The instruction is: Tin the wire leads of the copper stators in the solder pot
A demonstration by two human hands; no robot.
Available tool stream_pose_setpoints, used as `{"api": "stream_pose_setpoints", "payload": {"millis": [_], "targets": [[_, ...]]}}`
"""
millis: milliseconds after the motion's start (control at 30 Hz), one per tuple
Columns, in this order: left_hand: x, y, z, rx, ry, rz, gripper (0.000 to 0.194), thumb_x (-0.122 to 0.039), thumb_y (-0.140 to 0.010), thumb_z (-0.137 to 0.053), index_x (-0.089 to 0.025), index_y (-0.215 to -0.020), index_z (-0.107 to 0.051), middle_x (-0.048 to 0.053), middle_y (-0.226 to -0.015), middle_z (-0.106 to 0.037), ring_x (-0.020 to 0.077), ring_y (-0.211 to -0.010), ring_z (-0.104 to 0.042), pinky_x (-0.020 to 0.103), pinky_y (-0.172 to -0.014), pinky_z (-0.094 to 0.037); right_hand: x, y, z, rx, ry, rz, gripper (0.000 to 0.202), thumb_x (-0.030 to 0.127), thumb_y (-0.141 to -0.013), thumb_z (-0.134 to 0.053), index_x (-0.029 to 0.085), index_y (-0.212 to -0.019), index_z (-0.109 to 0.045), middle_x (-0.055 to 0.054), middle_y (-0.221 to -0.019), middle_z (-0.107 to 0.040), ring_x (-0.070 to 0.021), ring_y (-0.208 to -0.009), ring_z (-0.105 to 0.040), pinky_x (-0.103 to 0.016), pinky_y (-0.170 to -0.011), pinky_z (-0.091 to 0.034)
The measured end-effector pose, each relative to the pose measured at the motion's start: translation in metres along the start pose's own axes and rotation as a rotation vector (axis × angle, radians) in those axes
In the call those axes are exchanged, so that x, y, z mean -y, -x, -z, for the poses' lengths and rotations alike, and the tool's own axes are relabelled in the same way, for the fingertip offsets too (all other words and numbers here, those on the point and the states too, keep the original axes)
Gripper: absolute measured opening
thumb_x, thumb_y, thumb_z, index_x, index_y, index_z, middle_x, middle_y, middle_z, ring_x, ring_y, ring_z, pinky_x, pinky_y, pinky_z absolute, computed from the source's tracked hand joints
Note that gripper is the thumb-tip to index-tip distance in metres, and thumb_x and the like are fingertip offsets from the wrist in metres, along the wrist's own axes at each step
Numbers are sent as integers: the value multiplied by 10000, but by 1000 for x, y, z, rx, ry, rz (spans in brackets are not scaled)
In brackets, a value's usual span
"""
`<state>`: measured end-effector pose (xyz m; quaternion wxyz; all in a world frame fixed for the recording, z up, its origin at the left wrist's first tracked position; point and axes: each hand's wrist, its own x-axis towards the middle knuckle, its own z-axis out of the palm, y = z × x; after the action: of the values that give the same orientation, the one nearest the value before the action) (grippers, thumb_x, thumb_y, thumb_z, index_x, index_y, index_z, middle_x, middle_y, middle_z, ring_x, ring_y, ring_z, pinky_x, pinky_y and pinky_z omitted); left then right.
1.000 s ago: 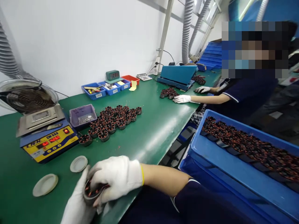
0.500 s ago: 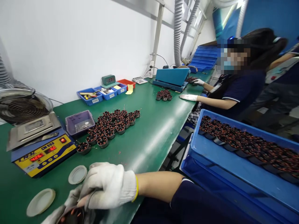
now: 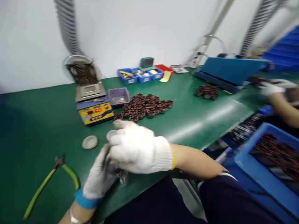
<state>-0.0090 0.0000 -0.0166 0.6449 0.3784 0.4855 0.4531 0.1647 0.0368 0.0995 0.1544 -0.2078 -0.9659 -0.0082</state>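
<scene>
My left hand point(image 3: 100, 174), in a white glove with a blue cuff, is wrapped round a wire-wound motor stator point(image 3: 113, 169). Only a dark, shiny part of it shows between my hands; its windings are hidden. My right hand point(image 3: 136, 147), in a white glove with a yellow-edged cuff, closes over the top of it with fingers pinched together. What those fingertips grip is hidden. Left of my hands, green-handled cutters point(image 3: 73, 177) lie spread on the green table point(image 3: 58, 133). Just beyond are a pale round dish point(image 3: 90, 142) and a second dish point(image 3: 111, 134), partly covered by my right hand.
Behind my hands stand many stators point(image 3: 144, 107), a purple bin point(image 3: 119, 95) and a yellow-fronted solder pot point(image 3: 95, 112). Small blue bins point(image 3: 127, 80) line the wall. On the right are a blue crate point(image 3: 261, 174) of stators and a co-worker's gloved hand point(image 3: 273, 88).
The view has swung left and down, bringing the cutters and my left wrist into sight. My hands stay together round the stator, whose copper windings showed before and are now covered.
</scene>
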Motion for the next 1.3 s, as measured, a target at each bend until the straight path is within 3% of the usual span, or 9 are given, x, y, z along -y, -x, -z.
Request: {"api": "stream_pose_setpoints", "payload": {"millis": [133,267,400,500,600,800,1000,1200,1300], "targets": [[-24,1,-20,91,174,13,559,-589,-658,-815,-158,-987,-677,46,-753,-677,165,-558,-613,283,-492,-524,-12,24,-23,-398,-375,-190,166,231,-959,-528,232,-805,-590,-13,-811,-619,-189,-774,-620,-503,-1090,-441],[-30,1,-23,6,232,-106,686,-557,-690,-818,-164,-1206,-593,117,-1069,-715,198,-710,-698,325,-659,-587,-11,38,-41,-743,-631,-464,119,306,-955,-575,255,-848,-592,-29,-842,-633,-217,-860,-655,-465,-996,-541],[-16,-3,-22,-31,149,-239,634,-493,-778,-762,-216,-1315,-568,108,-1382,-594,279,-1235,-596,370,-1030,-508,3,32,-83,-467,-586,-513,572,403,-831,-748,210,-1323,-530,-115,-1340,-558,-289,-1256,-535,-474,-1103,-463],[-14,-5,-24,-39,71,-243,632,-477,-784,-748,-219,-1333,-571,94,-1441,-552,287,-1389,-454,375,-1143,-408,12,29,-110,-463,-694,-562,576,311,-874,-639,227,-1412,-452,-92,-1424,-501,-254,-1308,-498,-428,-1114,-456],[-17,-7,-25,-1,38,-205,666,-468,-741,-783,-209,-1319,-577,111,-1426,-561,311,-1399,-438,403,-1138,-415,10,33,-117,-442,-777,-654,546,269,-844,-618,263,-1374,-486,-61,-1347,-564,-233,-1216,-572,-395,-1055,-505],[-10,-12,-18,-164,176,-223,713,-545,-714,-788,-210,-1276,-506,168,-1354,-573,311,-1190,-608,430,-935,-546,-10,42,-105,-499,-738,-698,552,304,-776,-692,230,-1296,-521,-75,-1204,-578,-228,-1096,-610,-372,-966,-541],[-17,-14,-10,-331,167,-513,537,-546,-819,-689,-271,-1260,-552,97,-1411,-528,251,-1214,-585,392,-1042,-462,-8,40,-97,-327,-617,-636,489,251,-700,-672,251,-1184,-602,-62,-1101,-573,-223,-966,-627,-336,-785,-561],[-23,-16,-11,-460,332,-312,402,-574,-893,-563,-208,-1053,-607,91,-1062,-667,210,-907,-669,313,-734,-534,-18,35,-88,-108,-544,-835,577,240,-657,-699,267,-1222,-587,-44,-1155,-624,-255,-1061,-631,-404,-933,-544],[-13,-16,-14,-421,141,-332,396,-503,-865,-637,-198,-1115,-608,96,-1114,-678,259,-1018,-668,374,-840,-543,-27,35,-84,-22,-484,-884,695,225,-640,-719,288,-1312,-553,-59,-1255,-607,-284,-1138,-608,-455,-983,-525]]}}
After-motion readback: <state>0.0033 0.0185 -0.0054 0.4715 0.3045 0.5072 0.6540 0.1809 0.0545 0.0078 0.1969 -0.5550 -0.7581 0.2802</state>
